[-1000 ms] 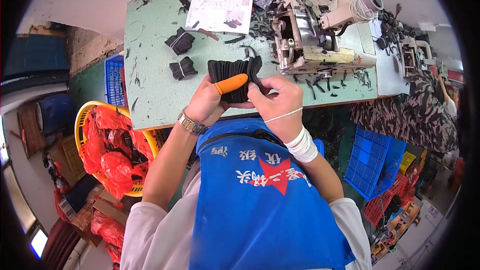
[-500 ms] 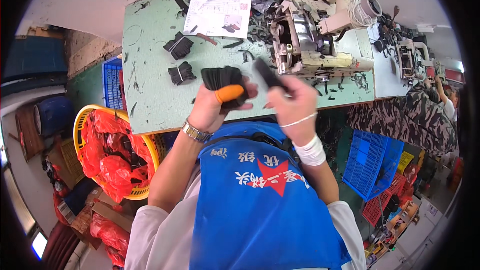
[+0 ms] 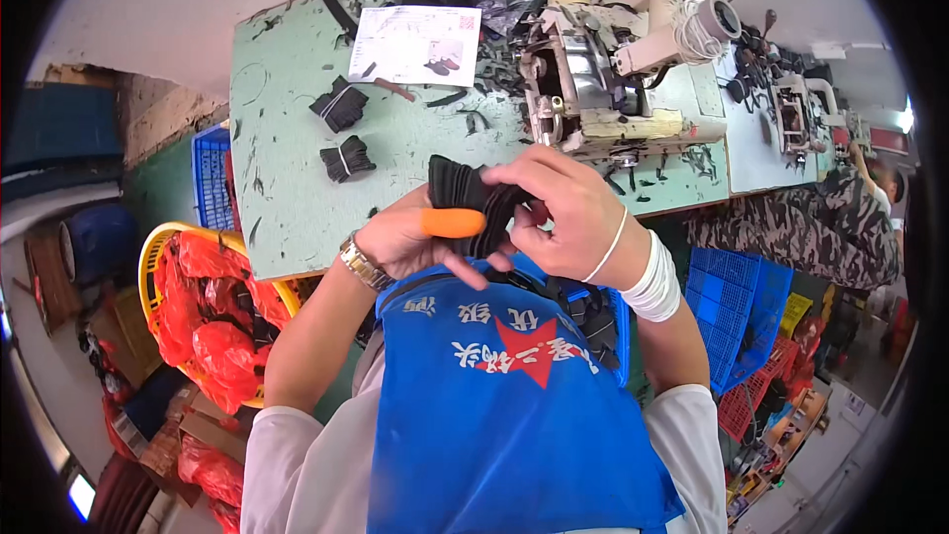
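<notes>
Just in front of the table edge, my left hand [image 3: 395, 242] grips a fanned stack of black strap-like pieces [image 3: 455, 188]. An orange finger cot [image 3: 453, 222] covers its thumb. My right hand [image 3: 568, 208] is closed at the stack's right side, its fingers pinching the pieces there. Several white bands [image 3: 654, 282] circle my right wrist. On the green tabletop [image 3: 287, 227], to the left, lie two bundles of similar black pieces, the farther bundle [image 3: 339, 104] and the nearer bundle [image 3: 348, 159], each tied with a white band.
A cream-coloured machine [image 3: 633, 124] stands at the table's right, black scraps around it. A printed sheet [image 3: 410, 47] lies at the back. A yellow basket [image 3: 150, 272] with red bags is at left; blue crates [image 3: 727, 302] are at right. A person in camouflage [image 3: 801, 227] works farther right.
My right hand, apart from the stack and holding a black piece before, has come in against the stack. The left hand has turned the stack slightly and lowered a little.
</notes>
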`<state>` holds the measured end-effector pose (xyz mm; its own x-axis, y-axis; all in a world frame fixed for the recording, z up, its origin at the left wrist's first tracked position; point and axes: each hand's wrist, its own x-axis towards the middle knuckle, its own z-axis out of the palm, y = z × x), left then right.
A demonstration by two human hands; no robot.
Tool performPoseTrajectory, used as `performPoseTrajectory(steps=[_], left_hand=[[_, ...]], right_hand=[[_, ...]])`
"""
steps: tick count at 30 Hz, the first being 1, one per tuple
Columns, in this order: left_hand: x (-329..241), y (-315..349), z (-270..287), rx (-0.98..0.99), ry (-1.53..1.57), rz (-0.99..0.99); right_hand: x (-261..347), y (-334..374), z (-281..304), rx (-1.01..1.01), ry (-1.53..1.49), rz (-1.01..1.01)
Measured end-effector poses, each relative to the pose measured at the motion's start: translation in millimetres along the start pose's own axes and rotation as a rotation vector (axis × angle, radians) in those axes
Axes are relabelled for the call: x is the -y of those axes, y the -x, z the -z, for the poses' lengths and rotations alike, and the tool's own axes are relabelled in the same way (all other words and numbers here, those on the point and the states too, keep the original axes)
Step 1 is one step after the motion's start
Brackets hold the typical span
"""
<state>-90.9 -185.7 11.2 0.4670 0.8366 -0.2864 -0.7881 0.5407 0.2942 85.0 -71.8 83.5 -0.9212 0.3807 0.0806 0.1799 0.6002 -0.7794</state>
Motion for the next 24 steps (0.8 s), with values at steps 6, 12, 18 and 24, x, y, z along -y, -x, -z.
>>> performPoseTrajectory(steps=[6,12,18,24], left_hand=[[5.9,-4.5,-13.7,-0.212,-0.031,-0.124],[6.7,2.9,-19.8,-0.259,-0.077,-0.155],[9.1,4.2,-25.7,-0.208,-0.160,-0.193],[13.0,4.7,-16.4,-0.227,-0.136,-0.265]], right_hand=[[-1.2,-3.4,4.4,0.012,-0.054,-0.042],[-11.7,-4.9,10.5,0.053,-0.183,-0.062],[-13.7,-1.6,8.6,0.051,-0.198,-0.010],[-1.5,6.1,-7.1,-0.163,0.017,0.149]])
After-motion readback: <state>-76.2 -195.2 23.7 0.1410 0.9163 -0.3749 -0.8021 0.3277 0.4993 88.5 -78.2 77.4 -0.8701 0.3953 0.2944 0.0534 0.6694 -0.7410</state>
